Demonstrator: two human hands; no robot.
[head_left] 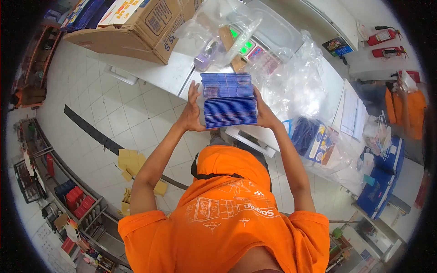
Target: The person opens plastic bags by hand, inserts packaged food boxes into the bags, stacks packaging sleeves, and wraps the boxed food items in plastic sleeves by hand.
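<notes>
Between my two hands is a thick stack of thin blue flat pieces (230, 111), like folded cartons or packets, with their edges facing up. It shows a lighter blue section at the far side and a darker one near me; a thin band seems to cross the lighter part. My left hand (192, 111) presses its left side, thumb at the near corner and fingers along the edge. My right hand (265, 111) is closed against the right side. The stack is at the near edge of the white table (180, 75), in front of my body.
A large cardboard box (145, 34) stands at the table's far left. Clear plastic bags (296, 86) lie around a scale with a lit green display (246, 47). A bag of blue packs (314, 139) and papers (353, 113) are to the right. Yellow cardboard pieces (131, 163) lie lower left.
</notes>
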